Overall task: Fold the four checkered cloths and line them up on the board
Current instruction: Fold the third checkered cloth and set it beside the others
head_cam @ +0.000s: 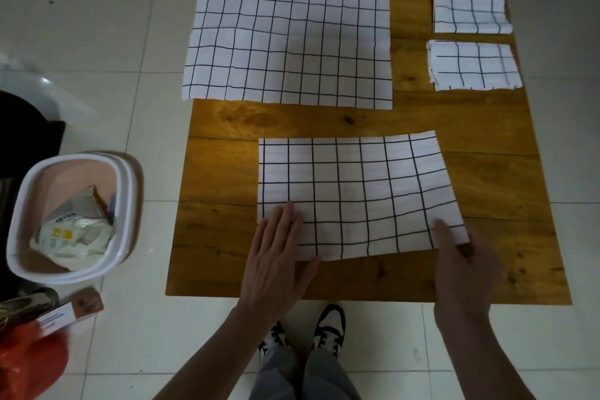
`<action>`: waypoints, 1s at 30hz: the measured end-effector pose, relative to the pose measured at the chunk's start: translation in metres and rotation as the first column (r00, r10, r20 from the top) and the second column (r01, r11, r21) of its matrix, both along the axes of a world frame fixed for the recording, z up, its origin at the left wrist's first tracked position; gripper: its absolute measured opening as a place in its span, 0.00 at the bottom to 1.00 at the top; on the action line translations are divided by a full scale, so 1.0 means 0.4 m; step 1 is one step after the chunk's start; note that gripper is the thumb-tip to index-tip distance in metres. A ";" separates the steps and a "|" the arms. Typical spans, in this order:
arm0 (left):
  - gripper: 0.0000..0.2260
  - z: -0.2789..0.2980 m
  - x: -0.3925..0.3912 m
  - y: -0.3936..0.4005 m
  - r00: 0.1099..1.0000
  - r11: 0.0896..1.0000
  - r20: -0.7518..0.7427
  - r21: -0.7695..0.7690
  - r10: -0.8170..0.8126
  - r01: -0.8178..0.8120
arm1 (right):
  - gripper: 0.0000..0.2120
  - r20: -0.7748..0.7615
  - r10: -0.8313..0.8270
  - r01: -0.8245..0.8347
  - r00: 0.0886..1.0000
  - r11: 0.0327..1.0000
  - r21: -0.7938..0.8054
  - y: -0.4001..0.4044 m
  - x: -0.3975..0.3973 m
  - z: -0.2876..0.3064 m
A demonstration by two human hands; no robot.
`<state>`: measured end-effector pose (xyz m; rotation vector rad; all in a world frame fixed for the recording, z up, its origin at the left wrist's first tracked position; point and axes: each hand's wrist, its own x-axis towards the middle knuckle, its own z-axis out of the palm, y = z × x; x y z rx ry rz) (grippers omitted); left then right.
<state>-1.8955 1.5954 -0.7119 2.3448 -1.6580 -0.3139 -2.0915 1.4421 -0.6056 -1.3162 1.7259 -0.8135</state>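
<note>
A wooden board (227, 146) lies on the tiled floor. A half-folded checkered cloth (354, 191) lies on its near part. My left hand (276, 256) presses flat on the cloth's near left corner. My right hand (464, 263) pinches the near right corner, thumb under the edge. An unfolded checkered cloth (289, 39) is spread over the board's far left, overhanging onto the floor. Two small folded cloths sit at the far right, one (470, 11) behind the other (474, 65).
A white bin (19, 204) with paper rubbish stands on the floor left of the board. A small box (69, 310) and an orange bag (29, 364) lie near it. My shoes (328, 325) stand at the board's near edge.
</note>
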 end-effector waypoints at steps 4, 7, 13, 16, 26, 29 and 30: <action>0.32 -0.004 0.009 0.010 1.000 1.000 0.028 -0.019 -0.007 0.008 | 0.10 0.092 0.039 -0.029 0.995 0.994 -0.104 0.051 0.072 0.042; 0.27 -0.002 0.015 0.017 0.996 0.998 0.085 -0.063 0.030 -0.024 | 0.09 0.117 0.122 -0.102 0.986 0.981 -0.162 0.092 0.125 0.055; 0.28 0.000 0.025 0.024 0.993 0.992 0.081 -0.095 0.088 -0.080 | 0.09 -0.019 0.342 -0.332 0.940 0.897 -0.291 0.170 0.212 0.033; 0.28 -0.006 0.027 0.030 0.994 0.991 0.044 -0.101 0.095 -0.090 | 0.13 -0.103 0.435 -0.444 0.894 0.833 -0.331 0.198 0.251 0.006; 0.19 -0.005 0.057 0.071 0.943 0.927 -0.092 -0.176 0.319 -0.330 | 0.18 -0.260 0.643 -0.692 0.720 0.696 -0.195 0.220 0.331 -0.132; 0.21 0.002 0.067 0.074 0.933 0.914 -0.155 -0.200 0.326 -0.353 | 0.15 -0.313 0.701 -0.757 0.641 0.644 -0.110 0.217 0.337 -0.159; 0.21 0.004 0.068 0.073 0.933 0.912 -0.163 -0.211 0.322 -0.352 | 0.14 -0.318 0.721 -0.776 0.616 0.626 -0.085 0.219 0.337 -0.164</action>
